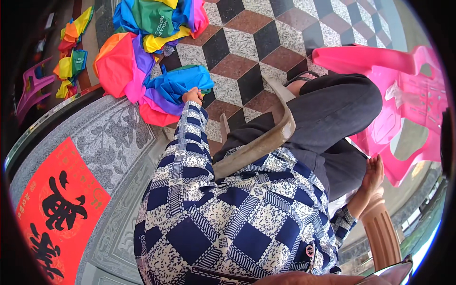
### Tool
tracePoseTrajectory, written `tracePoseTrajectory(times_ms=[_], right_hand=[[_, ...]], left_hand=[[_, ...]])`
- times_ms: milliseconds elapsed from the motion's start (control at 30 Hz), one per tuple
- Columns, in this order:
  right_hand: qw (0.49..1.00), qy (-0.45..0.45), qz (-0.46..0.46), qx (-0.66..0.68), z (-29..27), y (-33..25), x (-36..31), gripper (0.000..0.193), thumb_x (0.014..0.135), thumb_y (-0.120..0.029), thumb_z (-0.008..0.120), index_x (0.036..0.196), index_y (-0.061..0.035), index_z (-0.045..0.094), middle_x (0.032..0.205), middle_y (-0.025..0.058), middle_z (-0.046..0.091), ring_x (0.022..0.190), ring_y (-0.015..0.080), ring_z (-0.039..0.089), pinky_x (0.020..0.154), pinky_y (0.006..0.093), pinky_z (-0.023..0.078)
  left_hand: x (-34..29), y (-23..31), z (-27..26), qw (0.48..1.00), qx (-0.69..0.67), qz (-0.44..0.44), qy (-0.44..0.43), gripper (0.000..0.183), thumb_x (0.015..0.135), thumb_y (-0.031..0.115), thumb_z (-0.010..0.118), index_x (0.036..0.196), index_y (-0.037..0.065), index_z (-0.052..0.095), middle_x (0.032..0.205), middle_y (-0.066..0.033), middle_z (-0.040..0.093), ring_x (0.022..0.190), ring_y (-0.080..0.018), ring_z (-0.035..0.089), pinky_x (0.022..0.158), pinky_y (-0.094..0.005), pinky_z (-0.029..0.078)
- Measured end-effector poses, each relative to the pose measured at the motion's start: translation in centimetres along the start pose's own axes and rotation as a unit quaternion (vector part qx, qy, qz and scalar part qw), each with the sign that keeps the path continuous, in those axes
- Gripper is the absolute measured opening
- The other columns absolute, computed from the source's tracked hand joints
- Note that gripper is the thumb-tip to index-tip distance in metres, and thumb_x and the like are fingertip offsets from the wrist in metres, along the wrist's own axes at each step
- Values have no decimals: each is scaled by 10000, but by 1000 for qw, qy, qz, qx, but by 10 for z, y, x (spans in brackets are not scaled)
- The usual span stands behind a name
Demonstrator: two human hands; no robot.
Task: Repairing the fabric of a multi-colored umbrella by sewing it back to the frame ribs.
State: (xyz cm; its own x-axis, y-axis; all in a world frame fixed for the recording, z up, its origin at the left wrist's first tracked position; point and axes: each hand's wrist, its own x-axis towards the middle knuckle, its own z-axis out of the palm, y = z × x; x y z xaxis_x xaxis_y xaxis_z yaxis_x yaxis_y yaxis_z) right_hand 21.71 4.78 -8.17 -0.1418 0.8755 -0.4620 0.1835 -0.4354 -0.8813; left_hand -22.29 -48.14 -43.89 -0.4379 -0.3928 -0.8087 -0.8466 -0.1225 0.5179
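Note:
My left hand (193,96) reaches out at the upper left and is closed on a blue fold of rainbow-coloured cloth (166,85). The cloth looks thin and crumpled, with blue, purple, pink and red panels; whether a frame lies inside cannot be seen. More bundles of it, an orange and pink one (114,64) and a green and blue one (154,19), lie just beyond. On the right, my right hand (374,175) rests beside my thigh near a pink plastic chair (384,118). Its fingers are stretched out, with nothing visible in them.
A curved grey-brown armrest (266,137) crosses in front of my body. Carved grey stone (111,133) with a red paper banner (59,209) stands at the left. Tiles in a cube pattern (242,47) cover the floor. A dark shiny surface at far left shows similar coloured cloth (71,64).

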Motion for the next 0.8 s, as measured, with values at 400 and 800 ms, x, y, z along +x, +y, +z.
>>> tracePoseTrajectory(times_ms=[400,800], right_hand=[[1000,5,3,-14,-5,22,11,298,906,-157,547,1143,22,557,899,79,623,808,181,615,737,320,533],[997,-58,44,1,27,55,16,278,900,-155,559,1126,7,576,903,78,622,795,190,618,741,331,530]], left_hand=[[-87,29,11,890,357,143,244,240,762,184,605,758,-49,660,813,-219,662,739,-299,669,616,-402,526],[26,81,-73,889,275,365,9,101,766,145,615,822,63,599,827,-114,614,837,-257,591,725,-423,460]])
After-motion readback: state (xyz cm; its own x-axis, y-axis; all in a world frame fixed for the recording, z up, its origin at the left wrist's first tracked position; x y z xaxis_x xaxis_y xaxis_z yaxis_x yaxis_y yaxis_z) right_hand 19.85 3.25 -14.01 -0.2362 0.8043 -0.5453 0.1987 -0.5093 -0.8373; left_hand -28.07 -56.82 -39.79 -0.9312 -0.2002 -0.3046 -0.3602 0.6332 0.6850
